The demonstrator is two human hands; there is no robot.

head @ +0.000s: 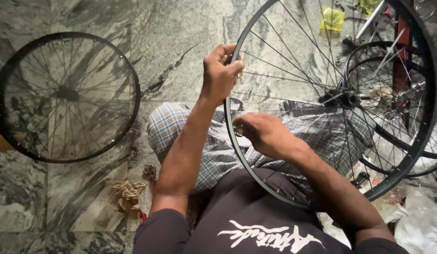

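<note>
Three wheels showed: one lay flat on the stone floor (180,42) at the left (65,96), one stood behind at the right (392,101), and the big spoked wheel (235,141) rested over the person's lap — left hand (220,73) clenched on its rim, right hand (265,134) pinching among spokes. Rope scraps (129,194) lay beside the knee.

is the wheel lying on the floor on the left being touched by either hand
No, the spoked wheel on the floor lies apart, while the left hand and right hand are both on the rim of the wheel on the lap.
</note>
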